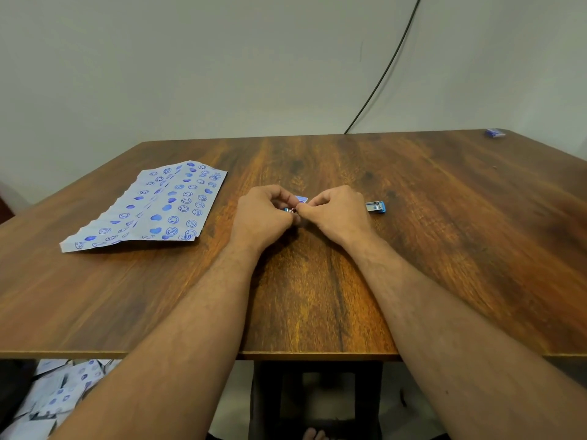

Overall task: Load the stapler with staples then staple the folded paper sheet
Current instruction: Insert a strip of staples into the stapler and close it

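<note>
My left hand (265,214) and my right hand (336,211) meet at the middle of the wooden table (317,281), fingers curled around a small staple box (300,200) with a blue flap and a bit of shiny metal showing between them. Most of that box is hidden by my fingers. A small blue stapler (376,207) lies on the table just right of my right hand, not touched. The folded paper sheet (149,208), white with blue smileys and hearts, lies flat to the left of my left hand.
A small blue item (495,132) sits at the table's far right corner. A black cable (390,65) runs down the wall behind the table. Printed paper scraps (54,395) lie on the floor at lower left, under the table's front edge.
</note>
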Demonstrator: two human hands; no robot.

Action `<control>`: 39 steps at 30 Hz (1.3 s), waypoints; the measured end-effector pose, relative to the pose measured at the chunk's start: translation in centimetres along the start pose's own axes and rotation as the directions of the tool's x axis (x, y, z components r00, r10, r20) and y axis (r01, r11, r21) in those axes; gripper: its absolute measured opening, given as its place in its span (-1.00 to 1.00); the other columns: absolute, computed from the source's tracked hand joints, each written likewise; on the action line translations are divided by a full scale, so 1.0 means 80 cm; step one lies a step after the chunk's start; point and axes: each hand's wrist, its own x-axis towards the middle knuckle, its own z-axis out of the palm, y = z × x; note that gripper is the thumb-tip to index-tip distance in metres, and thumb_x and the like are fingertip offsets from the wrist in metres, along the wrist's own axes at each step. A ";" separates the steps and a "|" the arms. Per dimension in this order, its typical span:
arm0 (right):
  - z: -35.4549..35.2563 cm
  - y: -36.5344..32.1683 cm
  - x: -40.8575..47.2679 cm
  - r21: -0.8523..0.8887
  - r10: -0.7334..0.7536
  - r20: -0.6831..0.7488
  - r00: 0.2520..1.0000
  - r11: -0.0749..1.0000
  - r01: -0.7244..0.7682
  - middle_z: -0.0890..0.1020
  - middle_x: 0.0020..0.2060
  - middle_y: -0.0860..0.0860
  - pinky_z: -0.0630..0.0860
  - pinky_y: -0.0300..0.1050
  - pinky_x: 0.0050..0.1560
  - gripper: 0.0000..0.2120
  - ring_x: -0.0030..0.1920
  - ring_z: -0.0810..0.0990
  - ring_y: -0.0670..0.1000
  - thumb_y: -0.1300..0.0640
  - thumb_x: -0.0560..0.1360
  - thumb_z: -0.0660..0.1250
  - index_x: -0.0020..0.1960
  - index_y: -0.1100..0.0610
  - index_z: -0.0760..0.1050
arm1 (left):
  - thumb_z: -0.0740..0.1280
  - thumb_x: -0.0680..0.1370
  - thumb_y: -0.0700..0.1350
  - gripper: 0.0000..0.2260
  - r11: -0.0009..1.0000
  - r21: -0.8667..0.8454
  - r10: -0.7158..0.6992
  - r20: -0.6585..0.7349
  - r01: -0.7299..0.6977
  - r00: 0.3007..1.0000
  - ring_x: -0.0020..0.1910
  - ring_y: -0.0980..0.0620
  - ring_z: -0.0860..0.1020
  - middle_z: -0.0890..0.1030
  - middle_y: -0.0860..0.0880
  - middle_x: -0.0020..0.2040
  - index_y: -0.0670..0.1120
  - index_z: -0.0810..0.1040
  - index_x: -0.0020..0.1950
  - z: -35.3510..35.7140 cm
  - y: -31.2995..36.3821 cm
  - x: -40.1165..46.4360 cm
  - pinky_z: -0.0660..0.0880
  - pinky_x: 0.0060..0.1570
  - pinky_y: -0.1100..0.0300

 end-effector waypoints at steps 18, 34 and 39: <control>-0.006 -0.008 -0.009 -0.049 -0.130 -0.096 0.987 0.991 0.126 0.68 -0.28 -0.05 0.44 -0.19 -0.17 -0.79 -0.19 0.60 -0.05 0.19 0.40 0.29 -0.24 0.05 0.70 | 0.52 0.37 -0.25 -0.86 1.000 -0.013 -0.020 0.009 0.020 1.000 -0.28 0.18 0.58 0.67 0.08 -0.27 0.00 0.68 -0.23 0.000 0.004 -0.001 0.39 -0.29 0.32; -0.014 0.001 -0.001 0.049 0.033 -0.247 0.968 0.999 -0.021 0.74 -0.24 0.03 0.56 -0.09 -0.02 -0.80 -0.13 0.66 0.05 0.21 0.39 0.30 -0.23 0.16 0.71 | 0.46 0.39 -0.23 -0.92 0.996 -0.024 -0.089 -0.028 0.088 0.996 -0.36 0.15 0.57 0.67 0.02 -0.35 -0.07 0.67 -0.19 0.003 0.002 0.005 0.42 -0.30 0.29; -0.012 -0.002 -0.005 0.221 -0.174 -0.264 0.949 0.947 0.235 0.51 -0.41 -0.16 0.33 -0.37 -0.33 -0.74 -0.34 0.47 -0.17 0.22 0.47 0.13 -0.18 0.13 0.60 | 0.47 0.40 -0.24 -0.93 0.997 -0.027 -0.077 -0.031 0.076 0.997 -0.39 0.18 0.55 0.67 0.02 -0.34 -0.10 0.68 -0.15 0.004 0.001 0.006 0.37 -0.44 0.50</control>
